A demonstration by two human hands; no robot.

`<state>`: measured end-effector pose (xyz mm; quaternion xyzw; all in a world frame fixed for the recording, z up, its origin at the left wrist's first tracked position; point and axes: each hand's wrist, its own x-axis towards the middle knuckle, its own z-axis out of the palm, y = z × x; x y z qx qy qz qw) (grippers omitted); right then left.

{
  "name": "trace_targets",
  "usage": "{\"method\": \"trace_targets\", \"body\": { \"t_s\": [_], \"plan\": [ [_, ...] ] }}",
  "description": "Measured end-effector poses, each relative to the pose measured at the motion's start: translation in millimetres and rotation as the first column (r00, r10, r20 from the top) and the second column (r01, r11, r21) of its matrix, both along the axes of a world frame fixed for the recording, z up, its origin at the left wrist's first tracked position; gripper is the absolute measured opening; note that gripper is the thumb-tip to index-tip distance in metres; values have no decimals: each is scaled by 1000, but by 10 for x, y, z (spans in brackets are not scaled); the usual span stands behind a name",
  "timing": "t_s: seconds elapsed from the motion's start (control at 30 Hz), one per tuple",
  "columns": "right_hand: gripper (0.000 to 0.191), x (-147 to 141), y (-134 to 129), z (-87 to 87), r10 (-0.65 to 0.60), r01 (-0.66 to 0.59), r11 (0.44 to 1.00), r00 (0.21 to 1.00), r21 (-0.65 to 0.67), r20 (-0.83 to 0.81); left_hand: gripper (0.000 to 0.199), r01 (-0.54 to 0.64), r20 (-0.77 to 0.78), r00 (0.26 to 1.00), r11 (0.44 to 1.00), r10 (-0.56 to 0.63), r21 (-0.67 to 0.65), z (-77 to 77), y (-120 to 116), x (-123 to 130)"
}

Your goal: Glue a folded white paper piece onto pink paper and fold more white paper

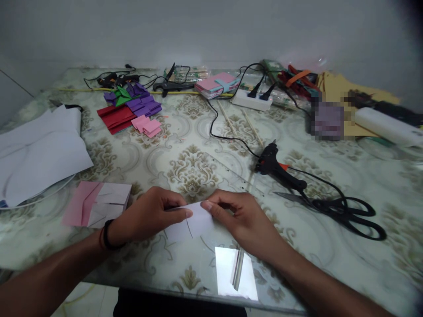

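Observation:
A small white paper piece (194, 222) with a dark line on it is held between both hands above the patterned tabletop. My left hand (158, 213) pinches its upper left side with the thumb on top. My right hand (236, 215) pinches the upper right corner, thumb and fingers pressed together. To the left of my left hand lie folded pink and white papers (110, 200). Beyond the right hand rest a black glue gun (277, 165) and black-handled scissors (330, 209), their blades partly under the gun's handle.
Large white sheets (42, 154) cover the left side. Folded red paper (117, 118), purple paper (143, 105) and pink paper (147, 125) lie behind. A white power strip (251, 101), cords, sticks and a clear ruler (231, 171) are farther back. The table's front edge (185, 296) is near.

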<state>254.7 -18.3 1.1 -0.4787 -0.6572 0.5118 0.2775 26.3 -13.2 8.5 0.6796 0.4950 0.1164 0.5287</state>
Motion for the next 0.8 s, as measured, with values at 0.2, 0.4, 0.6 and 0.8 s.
{"method": "trace_targets", "body": {
  "t_s": [0.2, 0.4, 0.6, 0.8],
  "plan": [
    [24, -18, 6, -17, -17, 17, 1000, 1000, -18, -1, 38, 35, -101, 995, 987, -19, 157, -3, -39, 50],
    [23, -11, -14, -18, -19, 19, 1000, 1000, -9, -12, 37, 66, -61, 996, 996, -62, 67, -43, -13, 36],
    [24, -2, 25, -49, -11, 7, 997, 999, -73, -48, 40, 29, -100, 995, 994, -19, 102, -11, -8, 22],
    [26, 24, 29, -65, 26, -25, 999, 999, -29, 33, 40, -4, -96, 995, 997, 11, 73, 5, -31, 34]
  ]
}}
